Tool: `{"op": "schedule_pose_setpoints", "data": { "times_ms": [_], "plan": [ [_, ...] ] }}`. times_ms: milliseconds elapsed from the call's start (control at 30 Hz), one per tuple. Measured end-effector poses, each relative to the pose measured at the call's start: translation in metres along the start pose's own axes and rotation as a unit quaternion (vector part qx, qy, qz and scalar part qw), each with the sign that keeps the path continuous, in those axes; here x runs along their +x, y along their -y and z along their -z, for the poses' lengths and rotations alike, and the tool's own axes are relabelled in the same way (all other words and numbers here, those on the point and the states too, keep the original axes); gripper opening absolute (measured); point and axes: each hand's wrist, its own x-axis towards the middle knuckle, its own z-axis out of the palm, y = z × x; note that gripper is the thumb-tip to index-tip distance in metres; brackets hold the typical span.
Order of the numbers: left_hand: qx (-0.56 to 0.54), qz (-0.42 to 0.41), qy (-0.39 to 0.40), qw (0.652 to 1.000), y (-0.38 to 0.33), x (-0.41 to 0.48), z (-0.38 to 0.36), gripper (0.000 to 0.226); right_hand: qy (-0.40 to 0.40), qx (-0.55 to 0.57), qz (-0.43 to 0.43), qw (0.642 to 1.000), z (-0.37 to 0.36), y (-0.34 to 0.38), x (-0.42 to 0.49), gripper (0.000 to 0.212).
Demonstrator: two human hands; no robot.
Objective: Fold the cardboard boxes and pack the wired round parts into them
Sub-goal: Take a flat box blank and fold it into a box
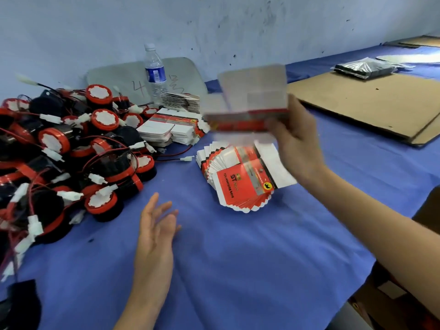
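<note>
Our right hand [295, 144] pinches a blurred flat box [252, 96] above the fanned stack [240, 177]. Our left hand [157, 225] hovers near the round parts [71, 144], fingers loosely spread.

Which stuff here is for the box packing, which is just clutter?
Job: red-and-white flat cardboard box in right hand; fanned stack of flat boxes; pile of red-and-black wired round parts.
Lying about: clear plastic water bottle; brown corrugated cardboard sheet; plastic-wrapped dark packet.

Blue table [238, 258]: wired round parts [71, 151], flat box stacks [240, 182], bottle [155, 72], cardboard sheet [371, 103].
</note>
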Motion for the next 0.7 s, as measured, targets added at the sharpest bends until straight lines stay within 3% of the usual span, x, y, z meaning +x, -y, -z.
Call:
{"op": "schedule_pose_setpoints", "data": {
  "times_ms": [100, 200, 300, 433, 567, 633, 700],
  "plan": [
    [0.056, -0.069, -0.023, 0.996, -0.01, -0.001, 0.007, 0.064, 0.089, 0.22, -0.186, 0.954, -0.057, 0.015, -0.025, 0.028],
    [0.022, -0.081, -0.063, 0.994, -0.013, 0.003, 0.016, 0.057, 0.176, 0.289, -0.296, 0.893, -0.111, 0.012, -0.057, 0.033],
    [-0.015, -0.061, -0.091, 0.994, -0.014, 0.011, 0.031, 0.052, 0.198, 0.332, -0.316, 0.867, -0.135, 0.007, -0.073, 0.03],
    [-0.024, -0.021, -0.057, 0.998, -0.007, 0.015, 0.037, 0.061, 0.239, 0.377, -0.267, 0.854, -0.132, 0.003, -0.079, 0.047],
    [0.103, 0.005, -0.013, 0.995, 0.002, 0.01, 0.024, 0.058, 0.329, 0.378, -0.261, 0.825, -0.133, 0.015, -0.092, 0.063],
    [0.182, 0.025, -0.008, 0.983, 0.006, 0.009, 0.02, 0.061, 0.366, 0.386, -0.291, 0.795, -0.131, 0.021, -0.096, 0.051],
    [0.232, -0.026, -0.002, 0.972, 0.004, 0.006, 0.018, 0.081, 0.398, 0.424, -0.342, 0.739, -0.125, 0.025, -0.096, 0.042]
  ]
}}
